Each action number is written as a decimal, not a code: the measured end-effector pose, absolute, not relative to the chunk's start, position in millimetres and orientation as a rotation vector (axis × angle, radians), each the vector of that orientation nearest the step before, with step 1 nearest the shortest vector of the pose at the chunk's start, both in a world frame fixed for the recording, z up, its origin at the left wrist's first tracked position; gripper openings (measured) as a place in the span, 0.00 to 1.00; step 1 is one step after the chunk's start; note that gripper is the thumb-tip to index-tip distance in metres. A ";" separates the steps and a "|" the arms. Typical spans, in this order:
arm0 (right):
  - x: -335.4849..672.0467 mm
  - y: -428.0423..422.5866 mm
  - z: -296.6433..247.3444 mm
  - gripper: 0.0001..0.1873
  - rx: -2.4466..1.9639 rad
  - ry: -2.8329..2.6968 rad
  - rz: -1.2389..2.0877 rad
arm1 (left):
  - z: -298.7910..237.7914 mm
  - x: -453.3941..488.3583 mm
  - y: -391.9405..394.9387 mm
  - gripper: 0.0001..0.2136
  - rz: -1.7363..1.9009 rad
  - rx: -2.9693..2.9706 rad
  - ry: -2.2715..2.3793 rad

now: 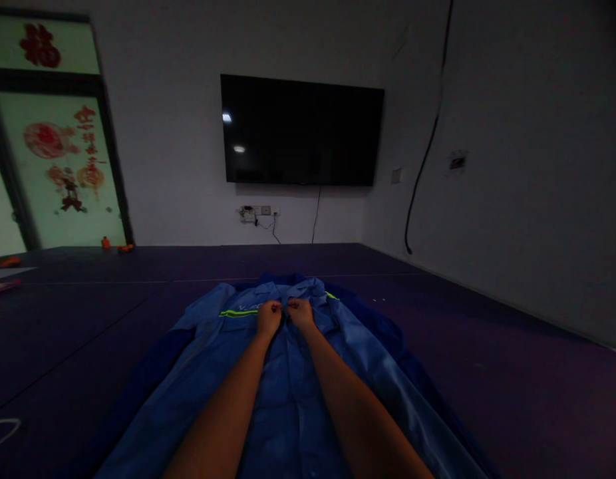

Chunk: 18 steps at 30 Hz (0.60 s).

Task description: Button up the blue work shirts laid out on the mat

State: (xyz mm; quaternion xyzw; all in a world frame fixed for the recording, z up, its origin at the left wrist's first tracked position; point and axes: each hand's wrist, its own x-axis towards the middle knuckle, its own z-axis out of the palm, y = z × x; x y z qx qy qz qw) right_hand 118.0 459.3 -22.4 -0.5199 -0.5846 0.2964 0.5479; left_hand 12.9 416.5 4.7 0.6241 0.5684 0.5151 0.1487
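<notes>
A blue work jacket [308,372] with a bright yellow-green chest stripe [238,313] lies spread flat on the dark purple floor [88,332], collar end away from me. Both my arms reach out over it. My left hand [269,316] and my right hand [301,313] sit side by side near the collar, each with fingers pinched closed on the jacket's front edge at the centre opening. What exactly sits between the fingertips is too small to make out.
A black wall-mounted TV [301,130] hangs ahead, with a power socket and cables [258,214] under it. A glass door with red paper decorations [58,166] stands at left. Small orange items [113,246] lie by the door. A black cable [428,153] runs down the right wall.
</notes>
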 end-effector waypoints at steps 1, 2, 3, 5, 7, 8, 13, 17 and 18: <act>118.2 459.8 -22.8 0.09 -1.233 -1.388 0.699 | 4.9 12.9 416.2 0.08 1.481 1.792 1.634; 118.4 460.1 -23.1 0.10 -1.233 -1.391 0.697 | 5.0 12.9 416.1 0.09 1.480 1.790 1.635; 118.5 460.3 -23.3 0.10 -1.235 -1.394 0.695 | 5.2 12.9 415.9 0.09 1.480 1.789 1.636; 118.7 460.2 -23.2 0.11 -1.242 -1.403 0.687 | 5.4 13.0 415.7 0.09 1.478 1.787 1.636; 118.4 459.2 -22.6 0.11 -1.250 -1.410 0.674 | 5.8 13.1 415.6 0.09 1.476 1.787 1.635; 118.1 458.4 -22.3 0.11 -1.254 -1.411 0.668 | 6.0 13.2 415.6 0.09 1.475 1.788 1.634; 116.5 454.2 -20.6 0.11 -1.251 -1.416 0.654 | 7.1 13.2 414.5 0.09 1.478 1.800 1.625; 116.2 452.1 -19.5 0.11 -1.247 -1.419 0.651 | 7.7 13.2 413.9 0.09 1.483 1.800 1.619; 116.2 451.8 -19.2 0.11 -1.246 -1.419 0.651 | 7.8 13.2 413.9 0.09 1.483 1.798 1.620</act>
